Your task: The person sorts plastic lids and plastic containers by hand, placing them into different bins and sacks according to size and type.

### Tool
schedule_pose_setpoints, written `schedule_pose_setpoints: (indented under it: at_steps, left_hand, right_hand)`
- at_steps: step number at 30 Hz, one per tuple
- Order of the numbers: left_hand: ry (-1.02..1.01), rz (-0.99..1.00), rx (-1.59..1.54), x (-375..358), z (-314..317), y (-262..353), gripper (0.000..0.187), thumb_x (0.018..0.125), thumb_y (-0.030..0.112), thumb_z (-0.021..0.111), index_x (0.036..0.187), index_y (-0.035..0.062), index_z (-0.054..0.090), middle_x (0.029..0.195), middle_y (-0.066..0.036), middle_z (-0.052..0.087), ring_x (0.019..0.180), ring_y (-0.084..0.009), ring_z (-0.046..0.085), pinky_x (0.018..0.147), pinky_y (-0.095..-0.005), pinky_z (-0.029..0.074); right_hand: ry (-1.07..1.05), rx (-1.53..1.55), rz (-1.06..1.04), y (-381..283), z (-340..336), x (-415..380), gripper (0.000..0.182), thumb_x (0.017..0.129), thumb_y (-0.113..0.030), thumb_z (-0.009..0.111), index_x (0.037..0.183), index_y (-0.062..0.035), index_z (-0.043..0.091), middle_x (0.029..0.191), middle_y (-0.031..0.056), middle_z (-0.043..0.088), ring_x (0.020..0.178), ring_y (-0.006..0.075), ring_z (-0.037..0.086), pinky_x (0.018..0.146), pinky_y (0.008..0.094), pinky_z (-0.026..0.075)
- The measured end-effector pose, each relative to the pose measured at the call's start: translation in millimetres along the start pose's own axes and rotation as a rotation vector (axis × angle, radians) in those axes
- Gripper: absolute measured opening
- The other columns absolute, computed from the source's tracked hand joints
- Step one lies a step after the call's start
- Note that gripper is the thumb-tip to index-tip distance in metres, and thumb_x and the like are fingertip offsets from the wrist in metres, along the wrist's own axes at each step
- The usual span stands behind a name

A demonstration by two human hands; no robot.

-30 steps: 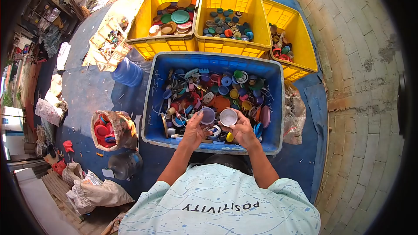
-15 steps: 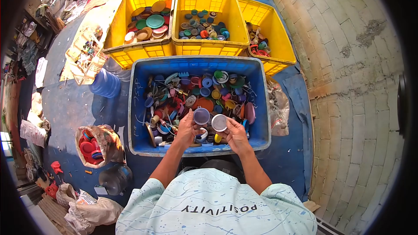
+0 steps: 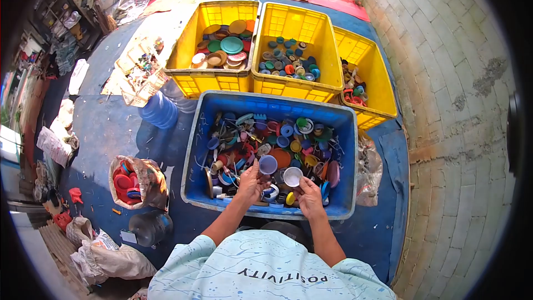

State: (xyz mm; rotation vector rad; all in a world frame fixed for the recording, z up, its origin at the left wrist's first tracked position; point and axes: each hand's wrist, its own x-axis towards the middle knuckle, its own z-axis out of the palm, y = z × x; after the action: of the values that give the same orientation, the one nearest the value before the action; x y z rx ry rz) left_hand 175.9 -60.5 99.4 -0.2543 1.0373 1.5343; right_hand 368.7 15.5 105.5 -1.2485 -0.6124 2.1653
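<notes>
Purple cap (image 3: 267, 164) and white cap (image 3: 293, 176) face their round, hollow sides upward.

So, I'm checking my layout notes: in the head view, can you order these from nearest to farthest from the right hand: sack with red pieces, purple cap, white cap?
1. White cap: in the right hand.
2. Purple cap: to its left, in the left hand.
3. Sack with red pieces: farther left, outside the blue bin.

Strong daylight came down behind the large blue rectangular plastic crate (image 3: 280, 105), almost whitening the pale lattice plastic basket (image 3: 135, 98). Left of the crate, the ribbed blue plastic jug (image 3: 159, 112) had a dark shadow; rightwards, the grey block wall (image 3: 444, 150) appeared curved.
</notes>
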Motion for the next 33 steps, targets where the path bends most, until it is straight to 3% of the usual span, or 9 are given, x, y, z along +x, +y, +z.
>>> schedule_pose_setpoints:
  at_steps: [5,11,13,18,22,26,31,33]
  left_hand:
    - [0.102,0.095,-0.086,11.6,-18.5,30.0,0.037,0.092,0.042,0.058,0.102,0.0067,0.059,0.087,-0.004,0.064,0.077,-0.0147,0.062,0.067,-0.0296,0.054]
    - [0.165,0.210,-0.127,52.0,-38.2,88.9,0.033,0.093,0.042,0.057,0.099,0.0094,0.061,0.085,-0.002,0.064,0.075,-0.0134,0.061,0.065,-0.0286,0.053]
    - [0.183,0.257,-0.181,61.7,-20.5,126.0,0.031,0.092,0.040,0.060,0.096,0.0088,0.059,0.078,-0.001,0.061,0.073,-0.0153,0.060,0.068,-0.0328,0.053]
    - [-0.038,0.434,-0.199,114.2,28.6,248.2,0.031,0.093,0.039,0.058,0.094,0.0080,0.058,0.078,-0.001,0.061,0.070,-0.0137,0.059,0.066,-0.0318,0.053]
    - [-0.040,0.574,-0.103,97.7,97.4,318.2,0.029,0.093,0.036,0.058,0.095,0.0077,0.059,0.076,-0.002,0.061,0.068,-0.0140,0.059,0.069,-0.0336,0.055]
    - [-0.093,0.595,0.014,87.1,134.1,326.9,0.028,0.093,0.036,0.059,0.094,0.0074,0.059,0.074,-0.002,0.060,0.071,-0.0137,0.059,0.069,-0.0335,0.055]
    - [-0.235,0.502,0.000,119.2,148.2,296.3,0.028,0.094,0.036,0.058,0.091,0.0078,0.059,0.074,0.000,0.060,0.066,-0.0115,0.058,0.062,-0.0302,0.055]
    - [-0.174,0.454,0.009,133.1,166.1,283.8,0.028,0.095,0.037,0.056,0.094,0.0086,0.060,0.078,0.000,0.060,0.072,-0.0122,0.057,0.068,-0.0330,0.053]
  right_hand:
    - [-0.042,0.006,0.073,9.0,32.2,38.6,0.021,0.089,-0.019,0.066,0.105,-0.0059,0.060,0.087,0.0035,0.064,0.080,0.0140,0.061,0.070,0.0279,0.051]
    - [-0.149,-0.026,0.102,8.6,102.8,94.2,0.023,0.088,-0.019,0.068,0.103,-0.0049,0.059,0.087,0.0027,0.063,0.079,0.0138,0.061,0.071,0.0272,0.049]
    - [-0.195,-0.020,0.083,1.9,129.2,120.5,0.023,0.087,-0.019,0.069,0.103,-0.0039,0.060,0.086,0.0029,0.062,0.078,0.0132,0.060,0.069,0.0267,0.049]
    - [-0.356,0.120,-0.117,-67.4,244.2,181.6,0.022,0.089,-0.021,0.066,0.101,-0.0047,0.058,0.084,0.0012,0.062,0.076,0.0118,0.060,0.068,0.0255,0.051]
    - [-0.401,0.181,-0.260,-136.1,323.6,186.7,0.021,0.089,-0.019,0.067,0.100,-0.0034,0.058,0.083,0.0033,0.063,0.075,0.0123,0.061,0.070,0.0254,0.052]
    - [-0.410,0.199,-0.293,-167.3,330.6,178.0,0.021,0.088,-0.018,0.067,0.100,-0.0027,0.058,0.082,0.0042,0.063,0.075,0.0131,0.061,0.071,0.0257,0.052]
    - [-0.322,0.196,-0.309,-182.5,275.2,178.7,0.020,0.089,-0.018,0.067,0.099,-0.0030,0.059,0.086,0.0049,0.063,0.078,0.0141,0.062,0.071,0.0274,0.053]
    - [-0.295,0.186,-0.317,-195.5,252.4,187.6,0.021,0.088,-0.019,0.067,0.100,-0.0029,0.059,0.087,0.0050,0.063,0.079,0.0138,0.061,0.072,0.0281,0.053]
